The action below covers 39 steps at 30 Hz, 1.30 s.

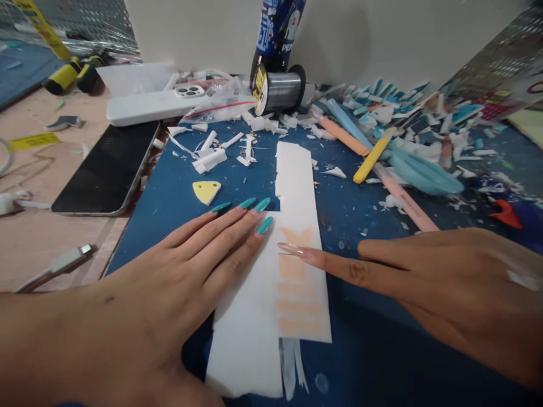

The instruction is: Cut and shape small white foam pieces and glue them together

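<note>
And here we are at the centre of the frame, where two white sheets, one shorter (250, 350) and one longer (297, 183), lie side by side on the blue work surface (169, 198), the longer one on the right. Peach bands (300, 327) run across its lower half, with a notched peach shape above them. In from the lower left comes the left hand (203, 265), teal nails gleaming, fingers stretched out flat, gripping nothing, with the index fingertip at the upper edge of the shorter sheet. From the right side, the right hand (458, 288) points its index finger across the longer sheet, nail tip over the upper peach area; the other fingers curl under, and whether they hold anything I cannot tell. Above the left fingertips sits a yellow piece (206, 192) with two holes. White scraps (210, 158) litter the area above it, a wire spool (282, 93) stands at upper centre before a bottle (280, 28), and over on the upper right, a yellow stick (373, 156) lies by a light-blue oval piece (424, 169). A dark-screened phone (108, 169) lies left.
</note>
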Available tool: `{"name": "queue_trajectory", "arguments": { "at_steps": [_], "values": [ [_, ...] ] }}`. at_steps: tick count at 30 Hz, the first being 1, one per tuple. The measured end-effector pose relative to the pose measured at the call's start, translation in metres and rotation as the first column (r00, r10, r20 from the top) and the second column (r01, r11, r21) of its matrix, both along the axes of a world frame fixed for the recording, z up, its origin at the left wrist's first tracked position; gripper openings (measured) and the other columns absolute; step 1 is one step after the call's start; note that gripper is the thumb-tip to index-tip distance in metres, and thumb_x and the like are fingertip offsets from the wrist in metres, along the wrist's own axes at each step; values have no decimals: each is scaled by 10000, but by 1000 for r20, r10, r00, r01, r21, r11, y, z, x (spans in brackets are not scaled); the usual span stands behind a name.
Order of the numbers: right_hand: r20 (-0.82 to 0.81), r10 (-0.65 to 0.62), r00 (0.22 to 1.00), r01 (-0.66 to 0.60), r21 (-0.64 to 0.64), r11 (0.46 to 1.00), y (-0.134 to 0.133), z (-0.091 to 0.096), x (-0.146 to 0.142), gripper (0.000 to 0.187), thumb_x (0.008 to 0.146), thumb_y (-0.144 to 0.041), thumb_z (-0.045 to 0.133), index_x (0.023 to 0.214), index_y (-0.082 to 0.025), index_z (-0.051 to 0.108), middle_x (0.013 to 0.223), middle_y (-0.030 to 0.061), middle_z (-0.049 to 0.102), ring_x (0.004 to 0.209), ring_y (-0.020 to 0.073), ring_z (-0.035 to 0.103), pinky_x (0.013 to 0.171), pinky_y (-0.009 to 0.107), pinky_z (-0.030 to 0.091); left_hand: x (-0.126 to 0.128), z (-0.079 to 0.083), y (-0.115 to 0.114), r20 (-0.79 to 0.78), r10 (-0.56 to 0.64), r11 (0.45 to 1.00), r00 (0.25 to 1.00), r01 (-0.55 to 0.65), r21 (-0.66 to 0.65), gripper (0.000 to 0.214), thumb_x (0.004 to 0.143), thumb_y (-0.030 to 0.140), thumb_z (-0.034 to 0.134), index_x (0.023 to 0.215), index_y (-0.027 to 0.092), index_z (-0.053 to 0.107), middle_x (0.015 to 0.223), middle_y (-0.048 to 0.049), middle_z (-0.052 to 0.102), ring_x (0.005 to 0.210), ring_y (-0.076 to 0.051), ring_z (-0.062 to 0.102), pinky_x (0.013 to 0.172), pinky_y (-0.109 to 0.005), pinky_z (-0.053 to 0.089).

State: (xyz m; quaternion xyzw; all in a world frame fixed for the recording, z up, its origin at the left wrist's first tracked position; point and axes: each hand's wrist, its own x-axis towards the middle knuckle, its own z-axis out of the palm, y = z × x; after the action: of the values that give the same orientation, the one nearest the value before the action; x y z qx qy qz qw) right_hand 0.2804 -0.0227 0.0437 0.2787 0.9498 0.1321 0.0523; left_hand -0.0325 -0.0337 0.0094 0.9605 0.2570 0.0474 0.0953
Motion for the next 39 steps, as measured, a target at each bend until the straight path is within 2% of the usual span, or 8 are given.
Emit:
{"name": "queue_trajectory", "arguments": {
  "at_steps": [3, 6, 12, 16, 21, 27, 39],
  "values": [
    [-59, 29, 998, -31, -29, 999, 0, 0, 2, 830, 795, -35, 319, 1526, -345, 79, 819, -14, 685, 573, 189, 617, 562, 376, 439, -1, 0, 0, -1, 0, 1000, 1000, 0, -5, 1220, 693, 826, 477, 1532, 68, 16, 1584, -213, 55, 1407, -464, 222, 1134, -556, 294],
    [-81, 31, 996, -35, -51, 998, 1, 0, 2, 845, 777, -27, 330, 1522, -352, 102, 843, -11, 687, 582, 191, 614, 575, 375, 431, -1, 0, 0, 0, -4, 1000, 1000, 4, -6, 1216, 700, 831, 464, 1532, 70, 9, 1587, -205, 50, 1407, -463, 224, 1144, -553, 277],
    [-84, 20, 996, -28, -93, 995, 1, 4, -4, 682, 855, -29, 316, 1474, -317, 299, 637, -34, 526, 475, 142, 489, 447, 290, 282, -1, -1, 0, 4, 2, 1000, 1000, -2, 4, 1191, 719, 834, 431, 1531, 56, 38, 1593, -200, 39, 1416, -461, 204, 1165, -549, 226],
    [-93, 35, 995, -43, -85, 995, 2, 2, -5, 632, 893, -68, 294, 1477, -310, 291, 620, -37, 493, 455, 143, 448, 449, 297, 257, 0, -2, 1, 5, -8, 1000, 1000, 8, 21, 1203, 707, 854, 416, 1530, 53, 58, 1595, -198, 60, 1421, -451, 203, 1170, -535, 216],
    [-112, 30, 993, -39, -80, 996, 1, 1, -4, 661, 882, -51, 282, 1474, -344, 280, 679, -34, 557, 494, 148, 508, 484, 307, 312, -1, -2, -1, 8, 8, 999, 1000, -8, 49, 1145, 746, 826, 388, 1532, 59, 64, 1598, -181, 57, 1414, -444, 237, 1164, -521, 241],
    [-120, 47, 992, -57, -82, 995, 0, 2, -7, 581, 930, -82, 258, 1470, -293, 294, 646, -32, 517, 483, 155, 475, 460, 306, 293, -2, -2, -1, 22, -3, 998, 1000, 2, 57, 1145, 742, 819, 406, 1529, 50, 86, 1595, -186, 79, 1418, -440, 227, 1175, -518, 217],
    [-93, 76, 993, -82, -58, 995, 4, 4, -12, 653, 859, -25, 272, 1453, -288, 342, 605, -27, 464, 425, 151, 386, 454, 307, 227, -1, -2, 1, 24, 3, 999, 1000, -4, 48, 1141, 738, 816, 425, 1532, 69, 90, 1595, -172, 115, 1413, -429, 255, 1178, -513, 215]
  ]
}}
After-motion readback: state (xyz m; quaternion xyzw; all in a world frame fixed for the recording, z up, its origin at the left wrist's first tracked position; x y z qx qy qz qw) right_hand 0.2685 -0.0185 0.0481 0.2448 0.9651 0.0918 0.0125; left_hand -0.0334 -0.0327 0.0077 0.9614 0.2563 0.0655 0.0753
